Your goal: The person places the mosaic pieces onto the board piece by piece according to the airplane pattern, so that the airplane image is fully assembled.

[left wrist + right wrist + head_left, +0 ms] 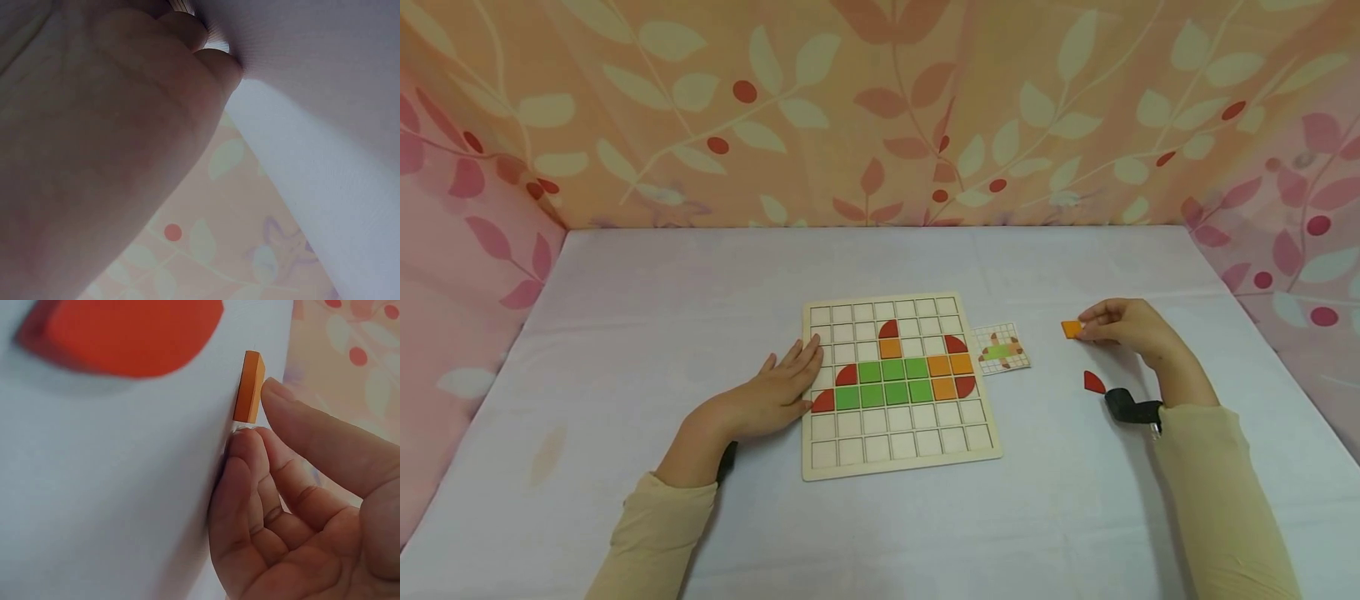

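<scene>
A wooden grid board (902, 468) lies flat on the table, with green, orange and red tiles set in some of its squares. My left hand (767, 396) rests with spread fingers on the board's left edge; its palm side (112, 125) fills much of the left wrist view. To the right of the board, my right hand (1123, 325) pinches an orange square tile (1071, 330) at the table surface. The right wrist view shows the thumb against this orange tile (249, 387) and the fingertips at its near edge. A red quarter-round tile (1093, 382) lies nearer to me, below that hand.
A small pattern card (1002, 367) with a coloured picture on a grid lies against the board's right side. White cloth (662, 292) covers the table. Patterned curtains (880, 108) stand at the back and both sides. A black wrist camera (1127, 407) sits under the right wrist.
</scene>
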Demonstrator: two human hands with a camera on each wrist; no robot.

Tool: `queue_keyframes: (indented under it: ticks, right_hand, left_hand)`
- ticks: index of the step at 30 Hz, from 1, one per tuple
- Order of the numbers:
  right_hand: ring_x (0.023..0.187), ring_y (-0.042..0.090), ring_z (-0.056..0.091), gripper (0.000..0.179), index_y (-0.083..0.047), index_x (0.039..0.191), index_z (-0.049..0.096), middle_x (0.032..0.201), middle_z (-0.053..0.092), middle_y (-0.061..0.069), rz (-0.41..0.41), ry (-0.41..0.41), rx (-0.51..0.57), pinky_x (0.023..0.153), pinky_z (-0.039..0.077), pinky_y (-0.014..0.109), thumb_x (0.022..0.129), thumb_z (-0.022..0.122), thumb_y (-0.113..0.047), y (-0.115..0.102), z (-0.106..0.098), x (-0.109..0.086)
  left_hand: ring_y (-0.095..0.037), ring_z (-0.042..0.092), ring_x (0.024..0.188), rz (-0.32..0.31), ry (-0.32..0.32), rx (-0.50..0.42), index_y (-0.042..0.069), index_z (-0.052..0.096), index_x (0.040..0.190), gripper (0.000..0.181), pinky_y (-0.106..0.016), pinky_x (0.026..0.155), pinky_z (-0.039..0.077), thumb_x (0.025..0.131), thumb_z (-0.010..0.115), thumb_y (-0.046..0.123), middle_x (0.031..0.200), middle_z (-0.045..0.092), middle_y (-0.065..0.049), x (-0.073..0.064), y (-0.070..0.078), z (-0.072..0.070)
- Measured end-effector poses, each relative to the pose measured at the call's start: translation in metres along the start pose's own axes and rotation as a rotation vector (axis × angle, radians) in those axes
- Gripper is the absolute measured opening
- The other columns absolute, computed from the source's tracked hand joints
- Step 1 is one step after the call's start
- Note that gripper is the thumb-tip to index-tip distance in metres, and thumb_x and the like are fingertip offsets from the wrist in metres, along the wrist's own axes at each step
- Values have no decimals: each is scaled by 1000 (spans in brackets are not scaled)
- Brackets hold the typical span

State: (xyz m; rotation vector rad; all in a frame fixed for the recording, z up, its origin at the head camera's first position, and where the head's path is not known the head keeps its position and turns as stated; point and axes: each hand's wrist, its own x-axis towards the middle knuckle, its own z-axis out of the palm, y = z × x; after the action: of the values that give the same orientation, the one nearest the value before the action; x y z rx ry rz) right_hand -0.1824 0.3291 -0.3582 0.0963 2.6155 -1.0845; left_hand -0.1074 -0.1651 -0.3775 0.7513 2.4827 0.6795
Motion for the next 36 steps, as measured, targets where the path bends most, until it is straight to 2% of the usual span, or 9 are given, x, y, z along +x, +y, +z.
queue_keyframes:
  ticks: [7,12,20,26,36]
  right_hand:
    - [72,8,55,43,10,113,56,82,63,-2,10,7,-91,66,44,21,84,72,-17,-5,2,4]
    - [72,11,53,40,8,108,56,81,61,0,9,21,-108,65,43,23,82,73,-17,-6,3,4]
    - [74,9,54,32,5,100,53,81,60,0,-24,37,-80,64,46,20,83,72,-14,-7,8,4]
    - [73,8,55,33,6,105,54,81,61,0,-40,22,-31,66,47,19,85,71,-15,-13,13,3]
    - [73,7,53,33,8,106,56,82,59,0,-86,13,-15,65,48,21,85,70,-14,-27,19,-5]
  left_hand:
    - [-34,-7,142,-6,0,-2,-4,8,149,66,-58,110,-2,98,46,15,157,-6,-16,-1,0,0]
    - [-34,-7,142,-5,-1,-2,-4,7,149,66,-58,110,-2,98,46,15,157,-6,-16,-1,1,0]
    - [-34,-7,142,-3,-6,-10,-4,7,149,65,-57,110,-3,98,45,15,157,-6,-16,-1,0,-1]
    - [-34,-7,142,3,-3,-17,-4,7,149,65,-57,110,-3,98,45,14,157,-6,-16,-1,-1,-1]
    - [-33,-8,142,-1,-5,-8,-3,7,149,66,-57,110,-3,99,45,15,157,-6,-15,0,-1,-1]
